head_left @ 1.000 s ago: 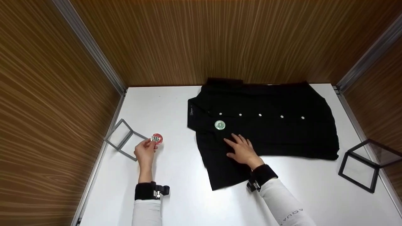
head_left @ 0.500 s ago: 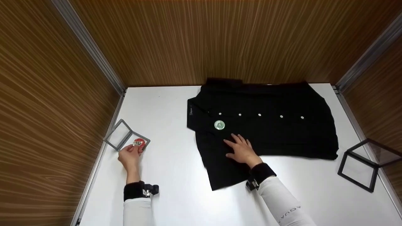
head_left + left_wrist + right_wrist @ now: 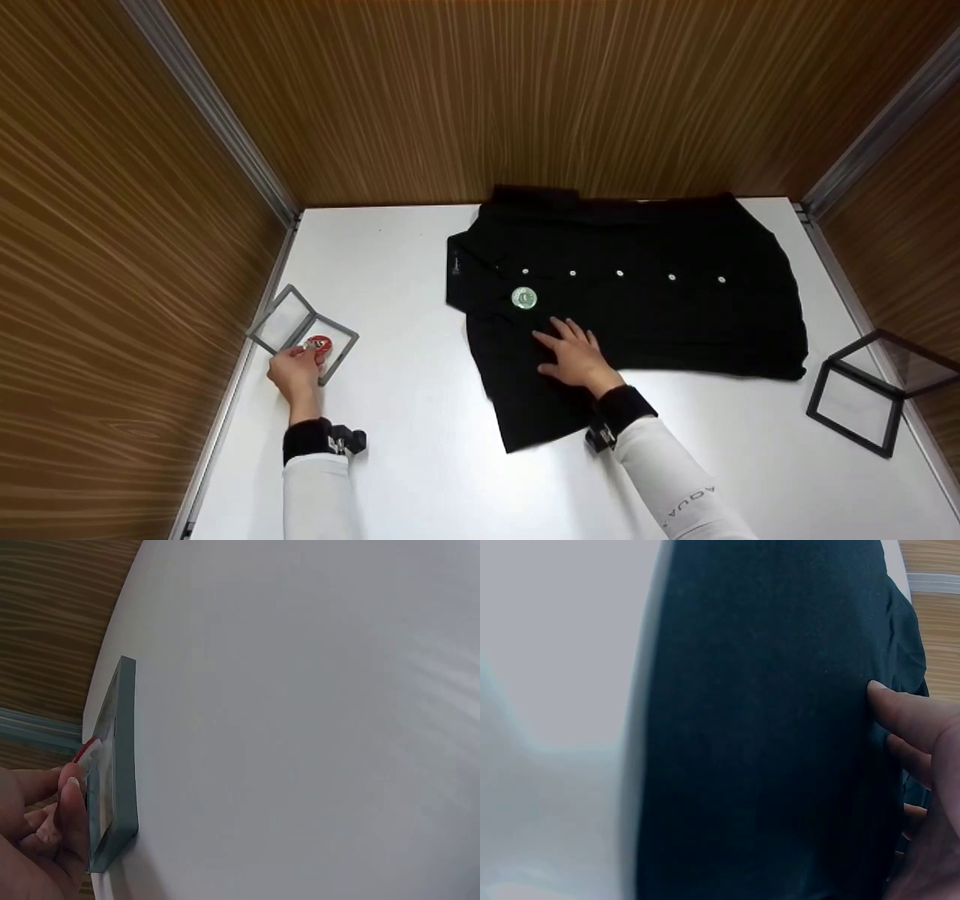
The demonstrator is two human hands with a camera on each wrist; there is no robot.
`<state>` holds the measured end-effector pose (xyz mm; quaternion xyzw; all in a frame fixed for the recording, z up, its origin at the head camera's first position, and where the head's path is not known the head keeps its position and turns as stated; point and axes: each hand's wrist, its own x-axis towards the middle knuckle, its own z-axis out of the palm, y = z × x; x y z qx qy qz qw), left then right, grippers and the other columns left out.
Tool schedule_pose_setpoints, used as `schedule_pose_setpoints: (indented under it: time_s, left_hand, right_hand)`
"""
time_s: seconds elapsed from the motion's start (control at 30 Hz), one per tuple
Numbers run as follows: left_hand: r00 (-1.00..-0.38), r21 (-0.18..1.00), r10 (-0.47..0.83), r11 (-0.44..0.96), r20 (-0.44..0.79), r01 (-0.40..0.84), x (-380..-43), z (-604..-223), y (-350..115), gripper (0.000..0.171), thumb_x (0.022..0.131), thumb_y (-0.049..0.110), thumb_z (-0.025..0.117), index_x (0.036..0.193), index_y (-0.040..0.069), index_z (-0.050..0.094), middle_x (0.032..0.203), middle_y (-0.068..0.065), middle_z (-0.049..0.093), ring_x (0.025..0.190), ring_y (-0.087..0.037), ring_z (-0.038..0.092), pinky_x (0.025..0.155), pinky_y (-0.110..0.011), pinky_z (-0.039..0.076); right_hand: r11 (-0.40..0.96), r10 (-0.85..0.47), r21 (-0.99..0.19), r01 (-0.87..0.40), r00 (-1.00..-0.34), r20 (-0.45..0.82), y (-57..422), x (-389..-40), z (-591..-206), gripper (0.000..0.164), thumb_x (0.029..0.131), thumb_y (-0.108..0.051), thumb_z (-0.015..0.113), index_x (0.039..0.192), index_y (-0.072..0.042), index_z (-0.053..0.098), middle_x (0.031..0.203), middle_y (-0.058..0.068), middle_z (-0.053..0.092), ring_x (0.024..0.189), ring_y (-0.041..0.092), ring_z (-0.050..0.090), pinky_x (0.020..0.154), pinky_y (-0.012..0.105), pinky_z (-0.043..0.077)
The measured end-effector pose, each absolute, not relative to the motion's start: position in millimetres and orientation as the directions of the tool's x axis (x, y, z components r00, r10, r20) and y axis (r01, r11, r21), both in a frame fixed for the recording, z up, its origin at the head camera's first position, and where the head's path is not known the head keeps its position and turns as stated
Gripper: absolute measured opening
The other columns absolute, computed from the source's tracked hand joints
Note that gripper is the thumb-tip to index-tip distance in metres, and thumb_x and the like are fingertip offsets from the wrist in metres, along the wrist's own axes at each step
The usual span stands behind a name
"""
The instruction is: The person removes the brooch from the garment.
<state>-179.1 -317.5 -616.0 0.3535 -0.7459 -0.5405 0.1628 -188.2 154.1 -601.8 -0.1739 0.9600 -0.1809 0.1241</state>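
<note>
My left hand (image 3: 297, 370) pinches a round red-and-white badge (image 3: 319, 344) between thumb and fingers, over the right half of an open grey hinged frame case (image 3: 343, 355). In the left wrist view the badge's red edge (image 3: 85, 749) shows just past the fingertips, right at the case's raised rim (image 3: 126, 765). My right hand (image 3: 579, 361) rests with spread fingers on a black button-up shirt (image 3: 675, 330), below a round green badge (image 3: 524, 298) on its chest. In the right wrist view the thumb (image 3: 900, 709) lies against the dark cloth (image 3: 765, 720).
A second hinged case (image 3: 859, 409), black and open, stands at the right edge of the white table (image 3: 435, 465). Wood-grain panels (image 3: 465, 97) enclose the back and both sides. The shirt's collar (image 3: 459, 274) points left.
My left hand has moved left with the red badge, from beside the grey case to over its right half. The right hand has stayed on the shirt.
</note>
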Motion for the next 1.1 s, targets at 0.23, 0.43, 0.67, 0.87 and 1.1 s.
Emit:
schedule_pose_setpoints:
  time_s: [0.23, 0.43, 0.67, 0.87, 1.1]
  left_hand:
    - [-0.711, 0.926, -0.692, 0.174, -0.126, -0.334, -180.5, -621.0, -318.8, 0.022, 0.09, 0.0, 0.064, 0.103, -0.017, 0.063, 0.078, -0.023, 0.07, 0.046, -0.009, 0.063, 0.044, -0.02, 0.051]
    - [-0.703, 0.875, -0.709, 0.304, -0.055, -0.376, -177.0, -619.4, -316.8, 0.026, 0.086, 0.0, 0.066, 0.107, -0.015, 0.066, 0.093, -0.03, 0.068, 0.048, -0.004, 0.059, 0.048, -0.015, 0.047]
    - [-0.701, 0.832, -0.712, 0.362, -0.045, -0.42, -174.0, -614.3, -313.9, 0.03, 0.083, 0.002, 0.064, 0.11, -0.012, 0.067, 0.098, -0.028, 0.069, 0.088, -0.039, 0.067, 0.081, -0.042, 0.051]
    - [-0.715, 0.812, -0.698, 0.39, -0.047, -0.434, -170.5, -610.9, -313.9, 0.031, 0.087, 0.007, 0.06, 0.112, -0.009, 0.067, 0.103, -0.027, 0.068, 0.099, -0.043, 0.063, 0.088, -0.048, 0.047]
    - [-0.723, 0.8, -0.691, 0.434, 0.001, -0.414, -167.4, -596.8, -309.0, 0.03, 0.092, 0.015, 0.059, 0.115, -0.003, 0.067, 0.102, -0.022, 0.068, 0.096, -0.04, 0.061, 0.085, -0.051, 0.045]
  right_hand:
    - [0.868, -0.383, -0.403, -0.291, -0.908, -0.17, 153.5, -188.6, -601.4, 0.062, 0.088, -0.033, 0.073, 0.144, -0.017, 0.051, 0.155, 0.021, 0.028, 0.141, 0.048, 0.02, 0.107, 0.07, 0.018]
    - [0.871, -0.377, -0.403, -0.28, -0.908, -0.184, 153.3, -188.1, -602.6, 0.063, 0.089, -0.034, 0.072, 0.146, -0.018, 0.049, 0.156, 0.019, 0.027, 0.142, 0.046, 0.018, 0.109, 0.069, 0.016]
    - [0.87, -0.377, -0.404, -0.281, -0.909, -0.18, 153.3, -187.8, -603.4, 0.063, 0.089, -0.033, 0.072, 0.146, -0.018, 0.049, 0.157, 0.019, 0.026, 0.143, 0.046, 0.018, 0.109, 0.068, 0.015]
    - [0.871, -0.376, -0.4, -0.284, -0.91, -0.173, 153.6, -188.2, -604.6, 0.063, 0.089, -0.034, 0.072, 0.145, -0.018, 0.05, 0.156, 0.019, 0.027, 0.142, 0.046, 0.019, 0.109, 0.069, 0.016]
    - [0.871, -0.376, -0.399, -0.286, -0.912, -0.166, 153.8, -188.7, -606.1, 0.063, 0.088, -0.033, 0.072, 0.145, -0.017, 0.05, 0.156, 0.02, 0.028, 0.142, 0.047, 0.019, 0.108, 0.069, 0.016]
